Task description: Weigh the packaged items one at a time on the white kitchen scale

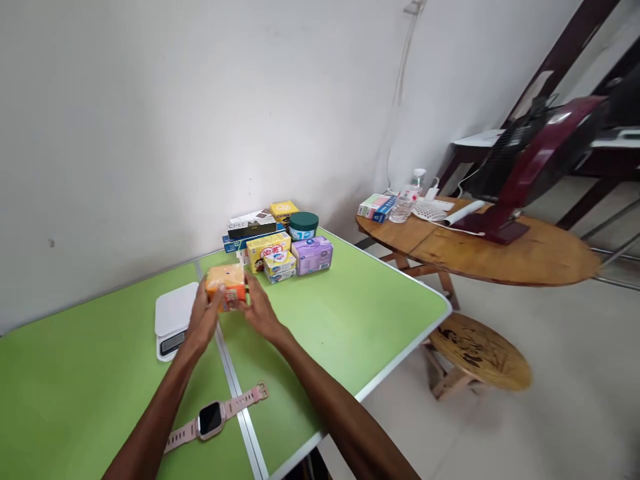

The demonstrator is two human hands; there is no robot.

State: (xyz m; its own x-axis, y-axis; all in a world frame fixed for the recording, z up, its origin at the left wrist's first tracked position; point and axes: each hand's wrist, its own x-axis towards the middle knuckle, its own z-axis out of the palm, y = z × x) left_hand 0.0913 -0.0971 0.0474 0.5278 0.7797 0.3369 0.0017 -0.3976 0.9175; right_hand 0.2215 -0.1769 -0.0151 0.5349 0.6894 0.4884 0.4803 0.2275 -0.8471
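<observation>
Between my two hands is an orange package (226, 277), boxy and wrapped, held a little above the green table or resting on it; I cannot tell which. My left hand (204, 317) grips its left side, thumb across the front. On its right side my right hand (259, 308) closes with the fingers. Just left of my left hand lies a white kitchen scale (173, 310) with a small dark display. Behind the package stand a yellow box (267, 248), smaller yellow-and-white boxes (280, 265) and a purple package (313, 255).
A green-lidded jar (303, 225), a black-and-white box (251, 223) and another yellow box (283, 211) stand near the wall. A pink-strapped smartwatch (210, 420) lies near the front of the green table (360, 313). To the right are a wooden table (450, 250), a fan (540, 167) and a stool (485, 350).
</observation>
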